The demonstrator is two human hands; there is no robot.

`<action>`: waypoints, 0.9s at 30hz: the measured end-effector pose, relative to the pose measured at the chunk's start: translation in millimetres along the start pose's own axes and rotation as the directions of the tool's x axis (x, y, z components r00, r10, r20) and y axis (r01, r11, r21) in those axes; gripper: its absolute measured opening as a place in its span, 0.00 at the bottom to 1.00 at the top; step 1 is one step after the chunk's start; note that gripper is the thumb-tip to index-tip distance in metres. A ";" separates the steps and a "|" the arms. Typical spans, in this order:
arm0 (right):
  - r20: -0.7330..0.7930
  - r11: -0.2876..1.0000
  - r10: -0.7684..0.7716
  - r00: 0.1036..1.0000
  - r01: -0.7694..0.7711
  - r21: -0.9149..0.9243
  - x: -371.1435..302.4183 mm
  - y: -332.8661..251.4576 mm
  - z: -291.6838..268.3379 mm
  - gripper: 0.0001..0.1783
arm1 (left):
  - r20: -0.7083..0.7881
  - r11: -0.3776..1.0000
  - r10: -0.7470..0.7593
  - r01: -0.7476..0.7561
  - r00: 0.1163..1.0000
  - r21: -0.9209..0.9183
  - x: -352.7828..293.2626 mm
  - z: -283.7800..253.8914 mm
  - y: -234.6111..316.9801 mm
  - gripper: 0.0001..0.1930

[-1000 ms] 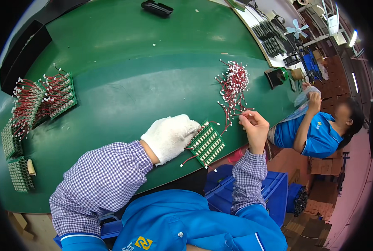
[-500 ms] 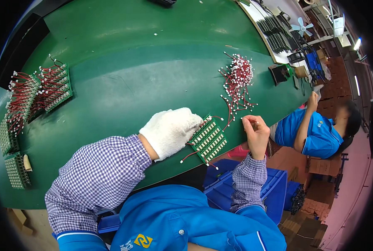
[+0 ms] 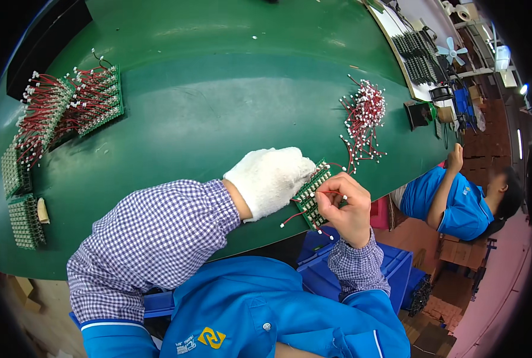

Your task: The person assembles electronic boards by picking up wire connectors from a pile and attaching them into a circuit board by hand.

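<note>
My left hand (image 3: 270, 182), in a white glove, is closed on the upper left edge of a green circuit board (image 3: 308, 218) with rows of small white connectors. A few short red wires with white plugs stick out from the board's edges. Over the board's right side is my bare right hand (image 3: 347, 206), thumb and forefinger pinching a short red wire lead (image 3: 335, 192) with a white plug at its end. The fingers of that hand cover part of the board. Beyond it lies a loose pile of red wire leads (image 3: 364, 113).
Boards full of red wires (image 3: 69, 107) stand at the far left, with bare-looking boards (image 3: 26, 224) nearer. A blue bin (image 3: 391, 268) sits below the table's edge. A co-worker in a blue shirt (image 3: 466, 197) sits at the right, near a white board with dark parts (image 3: 418, 59).
My right hand has moved left from beside the board to over it, carrying the wire lead. My left hand still holds the board. The whole view has shifted slightly.
</note>
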State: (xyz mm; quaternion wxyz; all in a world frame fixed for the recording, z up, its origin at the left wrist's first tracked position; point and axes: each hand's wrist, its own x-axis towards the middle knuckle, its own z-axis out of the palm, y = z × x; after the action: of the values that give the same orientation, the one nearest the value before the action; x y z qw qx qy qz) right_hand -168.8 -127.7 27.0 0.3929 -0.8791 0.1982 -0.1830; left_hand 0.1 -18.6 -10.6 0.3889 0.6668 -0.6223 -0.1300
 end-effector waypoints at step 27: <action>0.158 0.841 -0.275 0.948 0.317 -0.439 7.1 -10.8 2.4 0.11 | -0.019 0.999 0.038 -0.037 0.999 0.025 -0.2 2.7 -3.3 0.04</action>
State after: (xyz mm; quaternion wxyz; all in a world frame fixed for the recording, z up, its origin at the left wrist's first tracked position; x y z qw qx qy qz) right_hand -159.4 -123.2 34.9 0.1494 -0.9741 0.0800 -0.1499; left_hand 0.6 -19.7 -14.6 0.3890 0.6608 -0.6326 -0.1088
